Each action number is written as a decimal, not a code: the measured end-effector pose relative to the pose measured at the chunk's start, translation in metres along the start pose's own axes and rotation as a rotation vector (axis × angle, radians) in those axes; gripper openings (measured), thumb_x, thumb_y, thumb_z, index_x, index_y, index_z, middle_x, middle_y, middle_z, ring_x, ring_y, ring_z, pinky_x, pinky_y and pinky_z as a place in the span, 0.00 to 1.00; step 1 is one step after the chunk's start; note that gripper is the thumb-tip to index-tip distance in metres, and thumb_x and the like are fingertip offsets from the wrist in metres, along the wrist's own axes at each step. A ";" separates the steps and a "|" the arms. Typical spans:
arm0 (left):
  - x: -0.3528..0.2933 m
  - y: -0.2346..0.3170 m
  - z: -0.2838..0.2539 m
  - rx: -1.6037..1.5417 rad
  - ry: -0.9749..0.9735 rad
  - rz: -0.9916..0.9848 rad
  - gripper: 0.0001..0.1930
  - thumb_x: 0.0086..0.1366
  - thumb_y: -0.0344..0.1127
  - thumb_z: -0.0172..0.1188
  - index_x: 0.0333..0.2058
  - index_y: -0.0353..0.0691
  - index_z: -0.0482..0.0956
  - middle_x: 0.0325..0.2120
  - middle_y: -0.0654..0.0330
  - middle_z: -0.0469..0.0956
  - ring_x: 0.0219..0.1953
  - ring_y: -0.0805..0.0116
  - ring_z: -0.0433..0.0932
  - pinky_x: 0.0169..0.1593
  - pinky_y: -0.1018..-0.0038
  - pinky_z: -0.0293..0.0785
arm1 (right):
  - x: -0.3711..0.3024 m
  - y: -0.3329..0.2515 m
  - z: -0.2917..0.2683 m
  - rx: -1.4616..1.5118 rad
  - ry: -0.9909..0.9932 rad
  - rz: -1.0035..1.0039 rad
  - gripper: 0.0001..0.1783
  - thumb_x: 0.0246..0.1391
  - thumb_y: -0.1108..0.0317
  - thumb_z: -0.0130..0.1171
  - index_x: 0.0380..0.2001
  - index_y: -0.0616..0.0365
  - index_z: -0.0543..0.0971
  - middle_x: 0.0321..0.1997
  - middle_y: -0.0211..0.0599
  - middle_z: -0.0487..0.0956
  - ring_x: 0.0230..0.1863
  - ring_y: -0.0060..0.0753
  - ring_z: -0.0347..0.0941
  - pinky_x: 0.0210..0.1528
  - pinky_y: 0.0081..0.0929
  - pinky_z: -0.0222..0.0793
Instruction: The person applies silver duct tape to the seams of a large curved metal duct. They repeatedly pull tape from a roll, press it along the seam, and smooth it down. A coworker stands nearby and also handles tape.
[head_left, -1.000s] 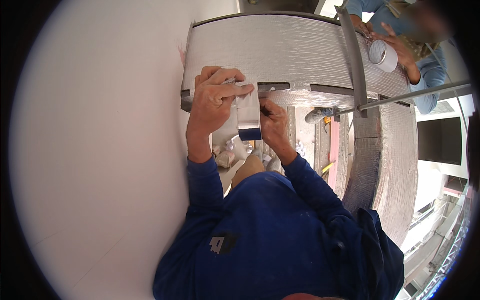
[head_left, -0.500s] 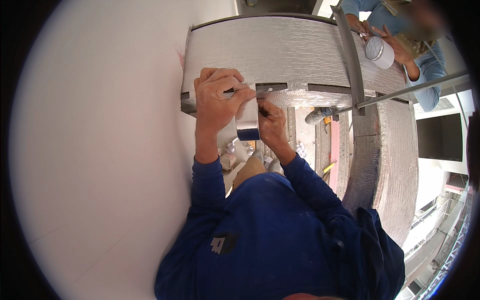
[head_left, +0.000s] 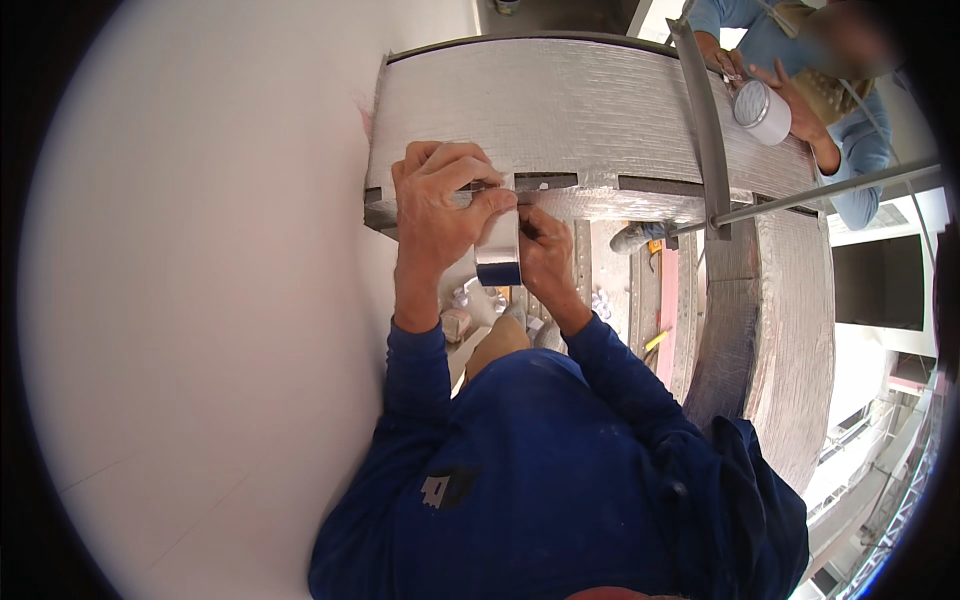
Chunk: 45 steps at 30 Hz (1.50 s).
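A roll of silver foil tape point(head_left: 498, 250) hangs between my hands at the near edge of a foil-wrapped duct point(head_left: 540, 110). My left hand point(head_left: 440, 205) has its fingers curled over the duct's edge, the thumb pressed on the tape's upper part. On the roll's right side, my right hand point(head_left: 546, 255) grips it with bent fingers, partly hidden behind the tape. The roll's lower part looks dark blue. Dark strips point(head_left: 545, 181) show along the duct edge where the foil covering is interrupted, just right of the tape.
A white wall point(head_left: 220, 280) rises close on my left. A metal upright point(head_left: 705, 130) and a rod point(head_left: 830, 187) cross the duct on the right. Beyond them a co-worker in light blue holds a white roll point(head_left: 762, 112). Another duct section point(head_left: 790, 330) runs along my right. Scraps lie below.
My left thumb and index finger have parted slightly, showing a small gap by the tape. The view has shifted a little; both hands stay at the duct edge.
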<state>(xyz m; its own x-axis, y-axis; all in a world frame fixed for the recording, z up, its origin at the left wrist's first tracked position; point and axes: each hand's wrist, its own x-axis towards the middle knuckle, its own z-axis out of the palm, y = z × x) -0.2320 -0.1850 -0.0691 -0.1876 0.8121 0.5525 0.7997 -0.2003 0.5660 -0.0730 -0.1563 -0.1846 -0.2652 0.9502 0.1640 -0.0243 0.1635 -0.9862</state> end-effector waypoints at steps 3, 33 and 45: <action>-0.001 -0.001 0.003 0.069 0.014 0.074 0.11 0.47 0.40 0.84 0.30 0.50 0.91 0.41 0.71 0.88 0.51 0.64 0.77 0.59 0.62 0.64 | -0.001 0.005 0.003 0.082 0.008 0.021 0.07 0.60 0.75 0.64 0.39 0.65 0.86 0.26 0.40 0.83 0.27 0.24 0.75 0.32 0.31 0.70; -0.007 -0.006 -0.005 -0.068 0.081 0.047 0.14 0.47 0.35 0.83 0.34 0.44 0.93 0.41 0.65 0.90 0.50 0.61 0.81 0.58 0.62 0.72 | 0.001 0.028 0.003 0.065 0.025 -0.019 0.06 0.61 0.76 0.64 0.39 0.64 0.87 0.24 0.35 0.81 0.25 0.20 0.71 0.29 0.30 0.66; -0.006 -0.001 0.006 0.052 0.104 0.083 0.15 0.47 0.40 0.84 0.32 0.46 0.90 0.40 0.67 0.87 0.49 0.61 0.78 0.57 0.60 0.66 | 0.004 0.003 -0.003 -0.095 0.002 -0.017 0.05 0.61 0.75 0.64 0.34 0.66 0.86 0.21 0.37 0.81 0.24 0.22 0.71 0.29 0.34 0.67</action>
<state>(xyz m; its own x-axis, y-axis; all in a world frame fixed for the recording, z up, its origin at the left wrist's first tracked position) -0.2283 -0.1864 -0.0760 -0.1756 0.7322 0.6581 0.8428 -0.2336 0.4849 -0.0710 -0.1513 -0.1873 -0.2634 0.9476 0.1808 0.0626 0.2038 -0.9770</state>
